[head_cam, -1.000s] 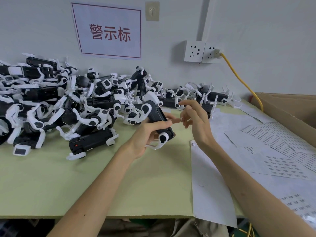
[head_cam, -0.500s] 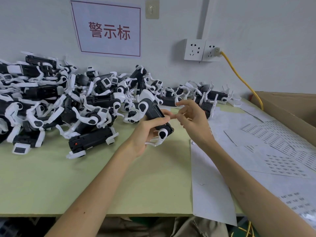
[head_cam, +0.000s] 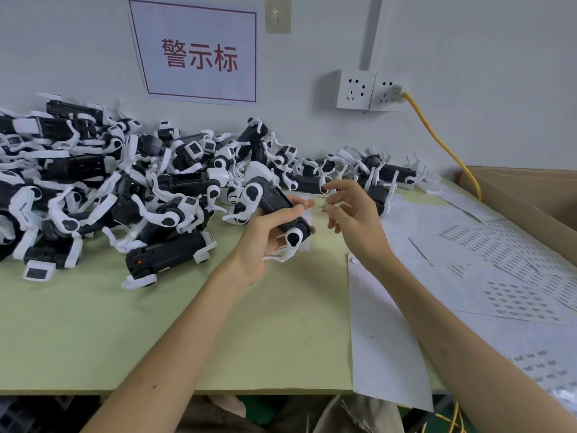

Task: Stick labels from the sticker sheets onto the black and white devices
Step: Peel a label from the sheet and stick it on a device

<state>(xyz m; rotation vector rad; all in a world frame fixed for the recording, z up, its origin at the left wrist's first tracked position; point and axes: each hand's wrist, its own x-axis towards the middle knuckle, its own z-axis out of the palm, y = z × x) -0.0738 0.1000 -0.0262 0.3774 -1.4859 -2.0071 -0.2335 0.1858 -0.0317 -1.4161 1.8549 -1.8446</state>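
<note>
One boxy plastic device [head_cam: 274,199] sat gripped by the left hand [head_cam: 259,242]; the relaxed right hand [head_cam: 359,226] bore a tiny label [head_cam: 323,207].

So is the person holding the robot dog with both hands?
No, only the left hand grips the black and white robot dog, while the right hand is beside it with fingers spread.

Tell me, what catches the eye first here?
A big heap of black and white gadgets covers the left of the table, up against the wall. In the middle, the left hand grips one device, while the right hand beside it carries a tiny label on a fingertip. Sheets of stickers spread over the right.
</note>
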